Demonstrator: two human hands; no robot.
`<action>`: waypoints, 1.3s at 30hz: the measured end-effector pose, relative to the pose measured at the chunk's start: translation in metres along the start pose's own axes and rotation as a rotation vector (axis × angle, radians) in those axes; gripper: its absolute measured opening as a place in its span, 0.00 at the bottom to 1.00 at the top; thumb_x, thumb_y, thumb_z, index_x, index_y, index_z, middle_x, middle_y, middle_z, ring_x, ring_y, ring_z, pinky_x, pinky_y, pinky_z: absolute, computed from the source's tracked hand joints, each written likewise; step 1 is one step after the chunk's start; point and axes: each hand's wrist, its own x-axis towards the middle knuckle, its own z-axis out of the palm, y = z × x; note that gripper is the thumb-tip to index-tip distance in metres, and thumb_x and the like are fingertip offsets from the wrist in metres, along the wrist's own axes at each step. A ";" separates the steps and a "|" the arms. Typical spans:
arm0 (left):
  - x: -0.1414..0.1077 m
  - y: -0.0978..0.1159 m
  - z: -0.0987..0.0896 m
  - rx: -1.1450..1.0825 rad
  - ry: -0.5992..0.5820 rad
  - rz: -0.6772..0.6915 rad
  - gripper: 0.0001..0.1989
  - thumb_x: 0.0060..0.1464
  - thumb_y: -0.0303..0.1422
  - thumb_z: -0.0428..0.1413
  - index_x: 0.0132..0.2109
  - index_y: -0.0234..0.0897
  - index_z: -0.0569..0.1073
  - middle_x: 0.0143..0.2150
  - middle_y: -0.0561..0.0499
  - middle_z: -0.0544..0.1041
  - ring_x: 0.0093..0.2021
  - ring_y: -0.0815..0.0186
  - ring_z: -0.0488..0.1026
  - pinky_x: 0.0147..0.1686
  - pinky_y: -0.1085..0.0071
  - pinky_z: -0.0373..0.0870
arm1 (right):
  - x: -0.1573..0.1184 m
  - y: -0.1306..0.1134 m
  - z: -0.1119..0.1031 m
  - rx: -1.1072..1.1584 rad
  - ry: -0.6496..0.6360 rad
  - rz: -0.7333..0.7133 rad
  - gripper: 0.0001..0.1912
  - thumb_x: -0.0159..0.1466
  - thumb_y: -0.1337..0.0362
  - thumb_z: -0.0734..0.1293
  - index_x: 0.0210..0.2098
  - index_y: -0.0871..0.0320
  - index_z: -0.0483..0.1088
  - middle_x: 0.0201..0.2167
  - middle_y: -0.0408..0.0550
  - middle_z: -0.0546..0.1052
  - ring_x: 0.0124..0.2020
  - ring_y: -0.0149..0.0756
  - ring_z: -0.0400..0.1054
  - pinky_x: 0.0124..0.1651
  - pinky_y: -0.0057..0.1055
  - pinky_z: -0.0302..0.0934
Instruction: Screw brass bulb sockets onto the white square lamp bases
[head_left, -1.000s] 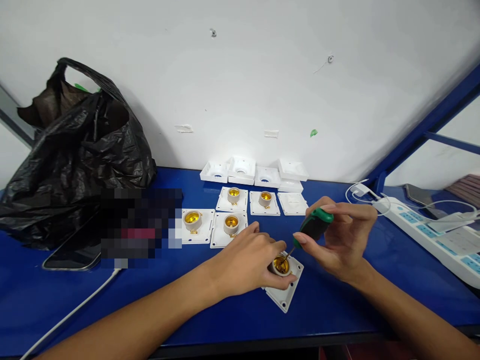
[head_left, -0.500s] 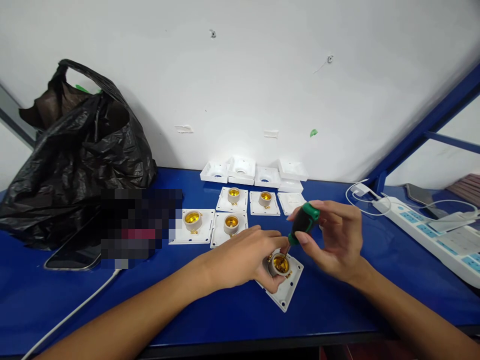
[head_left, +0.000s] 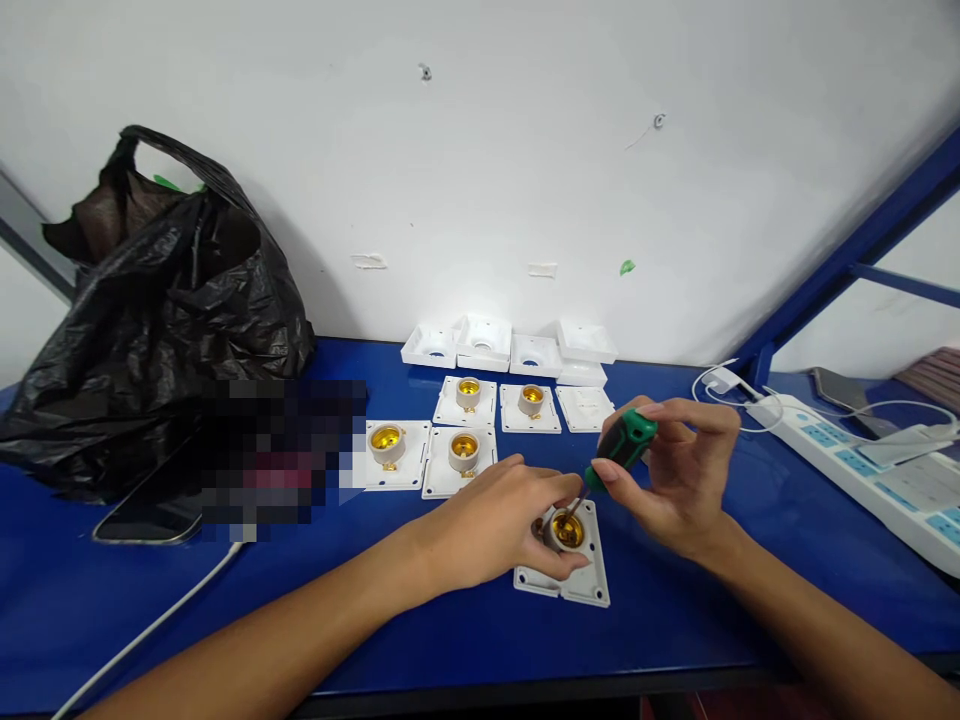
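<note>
Green screwdriver (head_left: 626,447) gripped by right hand (head_left: 679,480), tip hidden inside socket (head_left: 564,530), left hand (head_left: 499,520) clasping it.

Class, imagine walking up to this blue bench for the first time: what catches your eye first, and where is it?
At front centre, the left hand grips a white lamp socket with a brass cup, while the right hand points a green-handled screwdriver into it. Behind lie more white sockets in rows, and a crumpled black plastic bag bulks at the left against the wall.

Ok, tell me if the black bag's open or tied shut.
Open: the black bag gapes at its top, handle loop standing loose, on the blue table.
</note>
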 end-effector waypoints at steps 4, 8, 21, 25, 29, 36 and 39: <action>0.001 -0.001 0.001 -0.002 -0.015 -0.004 0.17 0.57 0.43 0.66 0.36 0.39 0.67 0.32 0.59 0.72 0.29 0.69 0.65 0.43 0.65 0.62 | -0.001 0.001 0.000 0.054 -0.087 -0.002 0.32 0.62 0.74 0.71 0.61 0.47 0.59 0.40 0.44 0.75 0.30 0.34 0.73 0.28 0.33 0.73; 0.001 -0.001 0.003 -0.007 -0.016 -0.005 0.16 0.57 0.42 0.66 0.38 0.40 0.67 0.33 0.58 0.73 0.29 0.68 0.67 0.46 0.65 0.63 | 0.000 -0.001 0.002 0.022 -0.014 -0.020 0.33 0.60 0.76 0.72 0.60 0.46 0.62 0.40 0.43 0.72 0.30 0.33 0.72 0.26 0.32 0.72; 0.001 -0.004 0.009 0.061 0.006 0.055 0.17 0.57 0.44 0.65 0.40 0.40 0.67 0.35 0.56 0.75 0.31 0.64 0.70 0.44 0.65 0.64 | 0.003 0.002 0.001 0.086 -0.039 -0.092 0.33 0.60 0.76 0.71 0.61 0.48 0.62 0.39 0.43 0.71 0.33 0.37 0.73 0.26 0.34 0.71; 0.001 -0.004 0.009 0.071 0.005 0.063 0.18 0.57 0.45 0.65 0.41 0.40 0.68 0.36 0.55 0.76 0.34 0.62 0.73 0.48 0.63 0.65 | 0.006 0.003 0.004 0.046 0.008 -0.134 0.30 0.62 0.74 0.70 0.60 0.49 0.63 0.37 0.43 0.71 0.31 0.35 0.72 0.22 0.31 0.68; 0.002 -0.005 0.010 0.055 0.007 0.055 0.17 0.58 0.45 0.65 0.42 0.40 0.69 0.37 0.55 0.77 0.34 0.63 0.73 0.47 0.64 0.64 | 0.014 0.010 0.007 -0.008 0.072 -0.253 0.24 0.65 0.68 0.70 0.59 0.51 0.64 0.35 0.43 0.71 0.28 0.35 0.70 0.20 0.31 0.66; 0.004 -0.008 0.015 0.099 0.029 0.077 0.18 0.58 0.46 0.64 0.42 0.38 0.70 0.37 0.53 0.78 0.35 0.61 0.74 0.43 0.64 0.64 | 0.033 0.028 0.022 0.006 0.052 -0.423 0.21 0.67 0.68 0.67 0.59 0.52 0.66 0.27 0.40 0.69 0.22 0.33 0.67 0.17 0.28 0.61; 0.004 -0.009 0.017 0.109 0.047 0.086 0.18 0.58 0.47 0.64 0.41 0.38 0.70 0.37 0.53 0.78 0.35 0.61 0.74 0.43 0.64 0.63 | 0.028 0.030 0.030 0.013 0.152 -0.412 0.21 0.67 0.68 0.66 0.59 0.52 0.67 0.26 0.40 0.68 0.20 0.34 0.65 0.16 0.30 0.60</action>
